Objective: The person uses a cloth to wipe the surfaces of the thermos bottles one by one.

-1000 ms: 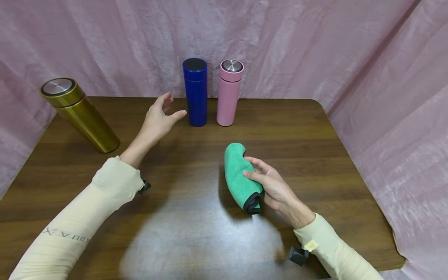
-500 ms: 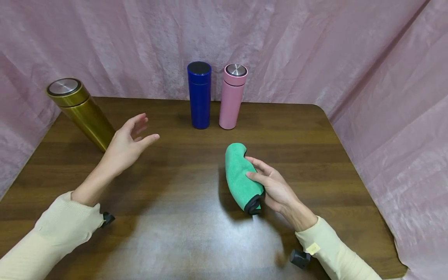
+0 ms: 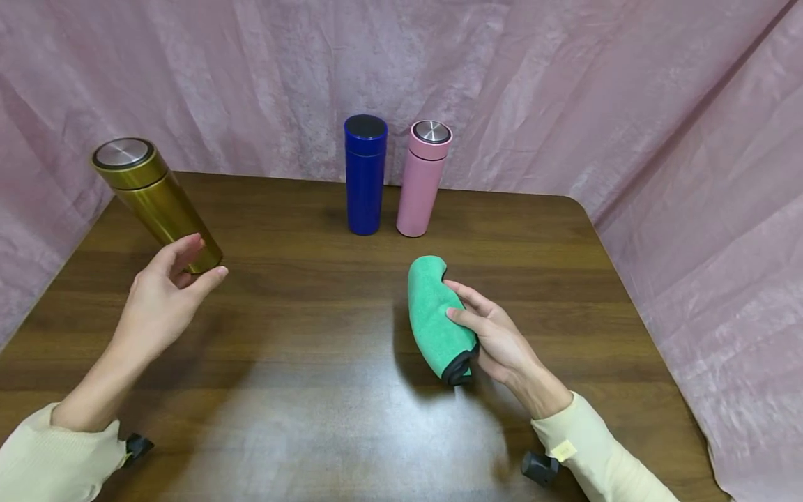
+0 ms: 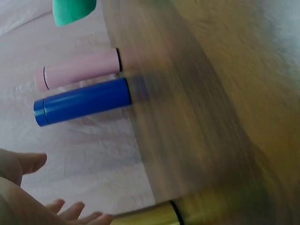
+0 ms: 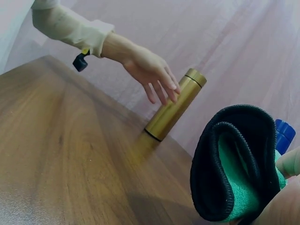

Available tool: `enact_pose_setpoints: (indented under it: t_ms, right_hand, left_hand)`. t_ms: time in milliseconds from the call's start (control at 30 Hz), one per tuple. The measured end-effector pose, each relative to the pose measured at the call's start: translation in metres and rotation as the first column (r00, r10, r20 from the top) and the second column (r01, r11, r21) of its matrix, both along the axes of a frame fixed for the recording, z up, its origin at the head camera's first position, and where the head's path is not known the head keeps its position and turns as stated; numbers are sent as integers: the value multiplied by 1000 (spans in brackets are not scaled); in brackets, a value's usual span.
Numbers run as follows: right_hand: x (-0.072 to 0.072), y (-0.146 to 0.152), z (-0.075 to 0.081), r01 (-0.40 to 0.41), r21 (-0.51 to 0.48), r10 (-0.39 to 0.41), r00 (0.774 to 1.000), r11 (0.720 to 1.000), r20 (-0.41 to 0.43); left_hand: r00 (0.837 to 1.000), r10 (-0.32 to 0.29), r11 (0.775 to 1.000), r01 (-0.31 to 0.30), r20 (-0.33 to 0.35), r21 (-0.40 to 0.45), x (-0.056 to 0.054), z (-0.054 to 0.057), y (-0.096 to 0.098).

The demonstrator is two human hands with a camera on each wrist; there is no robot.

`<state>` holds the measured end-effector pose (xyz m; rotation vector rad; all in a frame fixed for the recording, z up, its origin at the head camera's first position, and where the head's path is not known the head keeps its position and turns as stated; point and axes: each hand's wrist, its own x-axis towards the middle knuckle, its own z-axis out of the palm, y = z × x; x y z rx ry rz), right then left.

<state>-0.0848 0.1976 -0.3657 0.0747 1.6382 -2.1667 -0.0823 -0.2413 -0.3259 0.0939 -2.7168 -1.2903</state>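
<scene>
My left hand [image 3: 159,296], fingers and thumb apart and holding nothing, is in front of the gold thermos bottle [image 3: 159,213], covering part of its lower side in the head view. Whether it touches the bottle I cannot tell. The bottle stands upright at the table's left; its base edges into the left wrist view. In my right hand [image 3: 502,341] is a rolled green cloth [image 3: 436,314] with black edging, pinched between thumb and fingers above the table. The right wrist view looks into the rolled end of the cloth [image 5: 239,183], dark trim outward.
Towards the back edge of the wooden table [image 3: 301,335] stand a blue thermos bottle [image 3: 364,181] and a pink one [image 3: 422,185], side by side with a narrow gap. Behind and to the right hangs a pink curtain [image 3: 514,84].
From beside the blue bottle, my left hand has swept left and nearer to me, over to the gold bottle. The right hand keeps the cloth in place. The head view has shifted slightly.
</scene>
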Motion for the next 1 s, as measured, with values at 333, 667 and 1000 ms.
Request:
enact_pose_setpoints:
  t_ms: [333,667,1000]
  right_hand:
    - [-2,2,-2,13,13,-14,1000,1000,17]
    - [-1,5,-1,33,23,-33,999,999,11]
    - [0,9,1,59,19,-58,998,998,-1]
  left_hand:
    - [962,269,953,-258,-50,156,-8,-11,-22]
    - [947,298,917,-251,-116,309,-47,-16,-42]
    - [912,374,896,-310,-167,317,-72,-25,-41]
